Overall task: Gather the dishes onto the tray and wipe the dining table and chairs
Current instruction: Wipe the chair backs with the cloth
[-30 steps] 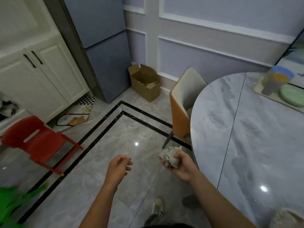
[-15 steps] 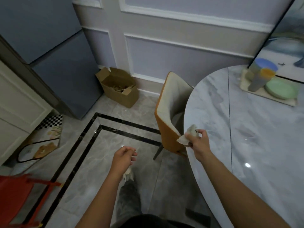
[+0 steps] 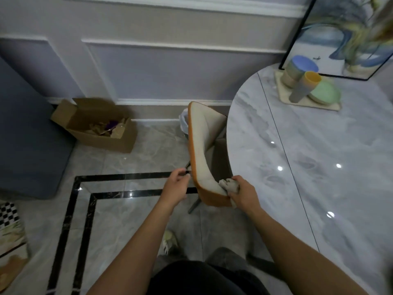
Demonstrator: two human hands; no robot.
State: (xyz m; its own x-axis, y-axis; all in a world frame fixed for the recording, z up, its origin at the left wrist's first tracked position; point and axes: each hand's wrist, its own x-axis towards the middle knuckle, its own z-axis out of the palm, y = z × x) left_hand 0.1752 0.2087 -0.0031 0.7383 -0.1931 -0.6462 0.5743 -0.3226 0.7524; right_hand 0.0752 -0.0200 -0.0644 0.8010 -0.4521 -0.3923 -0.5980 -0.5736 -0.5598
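An orange-backed chair (image 3: 202, 150) with a cream inner face is tucked under the round marble table (image 3: 308, 167). My right hand (image 3: 242, 191) is shut on a crumpled grey cloth (image 3: 228, 185), pressed against the near end of the chair's backrest. My left hand (image 3: 177, 186) hovers just left of the backrest's orange edge, fingers loosely curled, holding nothing. At the table's far side a beige tray (image 3: 285, 99) carries a blue-topped stack of bowls (image 3: 297, 70), an orange-rimmed cup (image 3: 304, 86) and a green bowl (image 3: 325, 93).
An open cardboard box (image 3: 95, 126) of scraps stands by the wall at left. A framed painting (image 3: 344, 35) leans behind the tray. A grey fridge (image 3: 25, 141) fills the left edge. A white bag (image 3: 184, 122) sits behind the chair. My feet (image 3: 170, 243) are on the tiled floor.
I have stepped closer to the chair. My right hand with the cloth has reached the backrest, and my left hand has risen beside its orange edge.
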